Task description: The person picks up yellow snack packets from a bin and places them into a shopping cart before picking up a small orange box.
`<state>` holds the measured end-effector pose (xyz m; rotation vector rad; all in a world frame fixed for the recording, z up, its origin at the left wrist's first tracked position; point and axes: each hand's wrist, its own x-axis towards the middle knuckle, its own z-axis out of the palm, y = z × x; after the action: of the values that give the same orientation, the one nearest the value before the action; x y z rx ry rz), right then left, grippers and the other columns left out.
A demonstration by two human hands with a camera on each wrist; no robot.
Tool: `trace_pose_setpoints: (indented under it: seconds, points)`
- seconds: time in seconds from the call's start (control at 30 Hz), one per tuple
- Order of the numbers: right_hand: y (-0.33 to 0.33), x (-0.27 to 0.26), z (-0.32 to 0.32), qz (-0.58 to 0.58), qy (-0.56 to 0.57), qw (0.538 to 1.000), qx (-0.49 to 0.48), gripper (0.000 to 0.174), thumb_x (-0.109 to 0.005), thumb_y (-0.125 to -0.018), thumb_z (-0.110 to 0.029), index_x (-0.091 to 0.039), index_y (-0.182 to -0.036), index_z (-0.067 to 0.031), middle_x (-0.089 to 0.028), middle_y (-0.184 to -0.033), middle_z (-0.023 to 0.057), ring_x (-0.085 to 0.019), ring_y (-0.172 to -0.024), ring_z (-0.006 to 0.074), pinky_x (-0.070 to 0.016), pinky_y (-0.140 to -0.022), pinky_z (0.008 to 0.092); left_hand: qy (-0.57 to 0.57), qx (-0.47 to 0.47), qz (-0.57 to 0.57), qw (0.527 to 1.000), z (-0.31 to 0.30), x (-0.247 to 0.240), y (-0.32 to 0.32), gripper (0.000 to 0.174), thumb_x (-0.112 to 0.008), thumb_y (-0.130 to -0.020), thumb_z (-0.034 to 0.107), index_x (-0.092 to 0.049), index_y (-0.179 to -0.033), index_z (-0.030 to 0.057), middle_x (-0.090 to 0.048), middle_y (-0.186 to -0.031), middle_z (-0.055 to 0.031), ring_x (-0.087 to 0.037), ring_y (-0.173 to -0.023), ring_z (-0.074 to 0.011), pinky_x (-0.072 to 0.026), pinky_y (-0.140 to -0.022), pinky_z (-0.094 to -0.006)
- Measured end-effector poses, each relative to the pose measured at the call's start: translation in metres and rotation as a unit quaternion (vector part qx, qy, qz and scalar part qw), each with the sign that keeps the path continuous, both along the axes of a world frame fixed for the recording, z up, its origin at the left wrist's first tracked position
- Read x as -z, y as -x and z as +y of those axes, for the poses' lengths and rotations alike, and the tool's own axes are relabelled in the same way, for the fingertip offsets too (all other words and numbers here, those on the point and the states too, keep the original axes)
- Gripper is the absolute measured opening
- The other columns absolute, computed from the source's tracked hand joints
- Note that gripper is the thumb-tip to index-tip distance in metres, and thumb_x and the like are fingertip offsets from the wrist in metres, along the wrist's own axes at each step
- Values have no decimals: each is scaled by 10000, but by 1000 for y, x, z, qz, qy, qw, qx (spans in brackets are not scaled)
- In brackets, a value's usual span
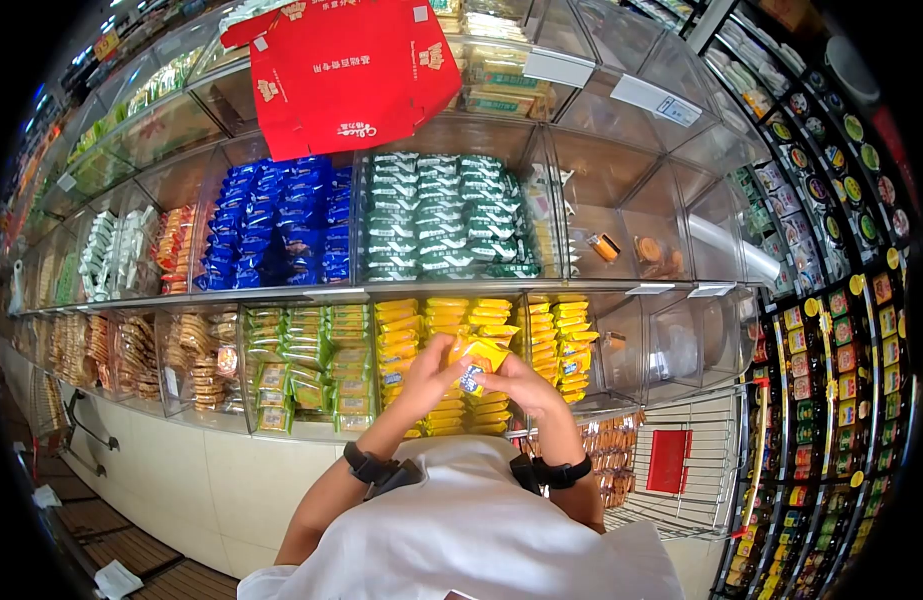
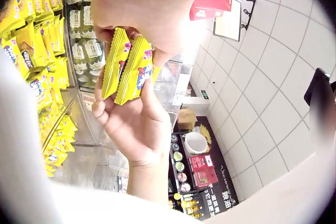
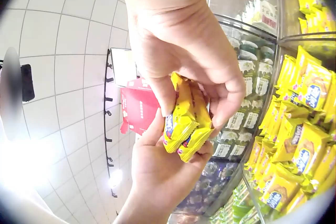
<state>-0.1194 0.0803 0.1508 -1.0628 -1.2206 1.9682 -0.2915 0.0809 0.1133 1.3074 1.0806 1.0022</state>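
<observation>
Both hands hold two yellow snack packets (image 1: 478,362) side by side, in front of the body and over the shelf bins. My left hand (image 1: 430,377) grips one end of the pair. The thumb and fingers of my right hand (image 1: 526,385) hold the other end. In the left wrist view the two packets (image 2: 128,69) stand on edge between the hands, blue and pink print showing. From the right wrist, the packets (image 3: 186,119) lie pressed close together. Just below the hands in the head view is a bin of similar yellow packets (image 1: 396,335).
Green-wrapped packets (image 1: 311,340) fill the bin to the left. Behind stand blue packets (image 1: 276,220) and dark green-and-white packets (image 1: 441,215). A red cardboard sign (image 1: 351,75) hangs above. A wire shopping cart (image 1: 696,450) stands at right, before tall stocked shelves (image 1: 831,350).
</observation>
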Motion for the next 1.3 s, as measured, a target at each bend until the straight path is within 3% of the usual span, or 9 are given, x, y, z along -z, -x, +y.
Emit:
trace_pose_setpoints:
  seconds: [0.13,0.23,0.63,0.73,1.3]
  points:
    - [-1,4,-1,-9,19,1000,-4,430,-583,-804,-193,-426,-1188,-79,-542,-1010,-4,-515,-874,81,-443,-661,230,8,-7,30,999,0,4,0,331,-573,-810,271,-454,-988,18,-521,-832,-96,-500,-774,-164,-393,-693,-279]
    - [-1,3,0,3,56,998,-1,425,-590,-806,-127,-433,-1194,-50,-530,-1072,12,-505,-944,100,-415,-782,248,23,0,25,999,0,1,0,352,-561,-817,301,-452,-1000,21,-524,-837,-101,-504,-777,-175,-393,-692,-283]
    - [-1,1,-1,2,58,998,-18,403,-577,-817,-143,-438,-1186,-59,-536,-1056,5,-513,-926,92,-433,-746,241,30,0,28,999,-2,-9,1,352,-537,-830,323,-459,-983,16,-514,-803,-96,-493,-748,-156,-390,-665,-283]
    - [0,3,-2,0,37,999,-13,414,-577,-815,-184,-431,-1184,-66,-543,-1010,-1,-517,-867,86,-450,-672,235,34,0,28,999,-2,-10,1,349,-537,-830,323,-460,-978,17,-513,-804,-92,-489,-749,-151,-388,-668,-280]
    - [1,4,-3,2,38,999,-13,431,-586,-808,-219,-432,-1178,-62,-551,-992,4,-524,-844,87,-449,-654,226,39,-11,-23,999,-1,-1,-1,331,-535,-834,310,-464,-961,12,-509,-805,-76,-474,-748,-136,-384,-667,-269]
